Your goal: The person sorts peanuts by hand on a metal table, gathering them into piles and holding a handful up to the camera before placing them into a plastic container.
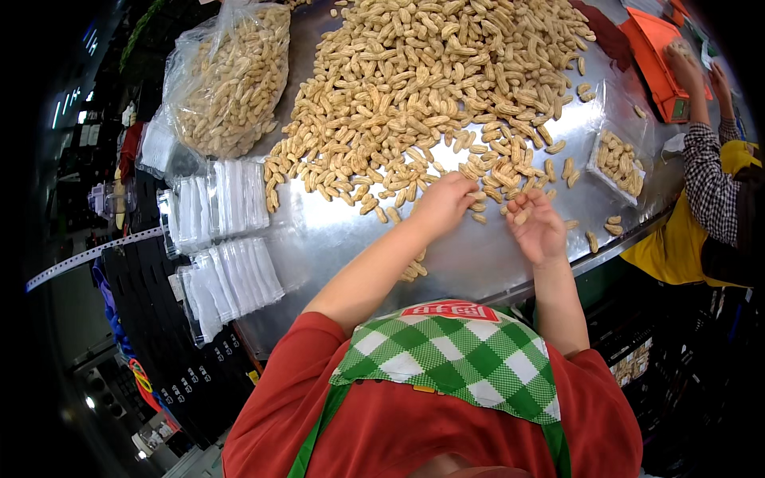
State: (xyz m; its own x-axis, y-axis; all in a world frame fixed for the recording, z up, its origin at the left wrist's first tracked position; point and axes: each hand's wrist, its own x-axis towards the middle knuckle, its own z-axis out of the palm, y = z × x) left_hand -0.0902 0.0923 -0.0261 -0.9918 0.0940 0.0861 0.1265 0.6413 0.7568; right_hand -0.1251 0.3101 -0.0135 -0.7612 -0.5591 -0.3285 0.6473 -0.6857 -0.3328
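Note:
A large heap of unshelled peanuts (418, 89) spreads over a metal tabletop (334, 251) in front of me. At the heap's near edge, my left hand (442, 206) has its fingertips closed around a peanut (478, 195), with loose peanuts lying close by. My right hand (541, 230) is turned palm up to the right of it, fingers curled, and a peanut (522, 216) rests between the fingers and thumb. The two hands are apart, with a few loose peanuts between them.
A clear plastic bag of peanuts (233, 89) stands at the back left, above stacks of white-and-clear packets (233, 281). An open bag with peanuts (618, 164) lies at right. Beyond it, a co-worker's hand (684, 66) is over an orange scale (651, 60). Loose peanuts (591, 242) lie near the table's edge.

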